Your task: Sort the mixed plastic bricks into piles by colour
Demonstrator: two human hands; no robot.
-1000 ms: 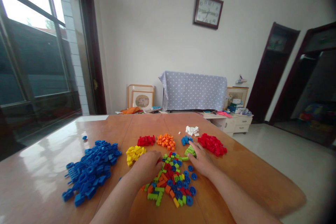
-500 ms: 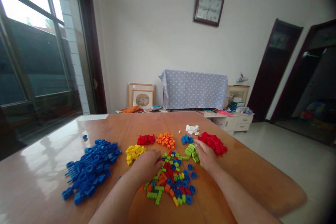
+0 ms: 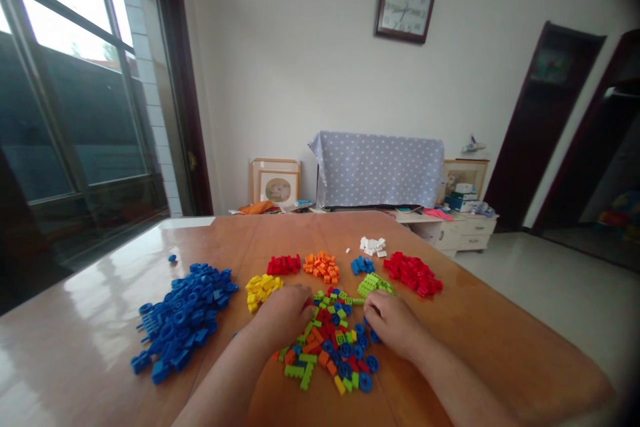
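Where daylight falls, glossy wooden tabletop [image 3: 480,340]

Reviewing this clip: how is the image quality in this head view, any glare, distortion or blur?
Head view: wide-angle distortion bends the window, whose panes blow out white; glare streaks the varnished table; corners darken at right; the left hand, right hand and plastic bricks stay fairly sharp.

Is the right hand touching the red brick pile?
No, the right hand rests beside the mixed brick pile, apart from the red bricks.
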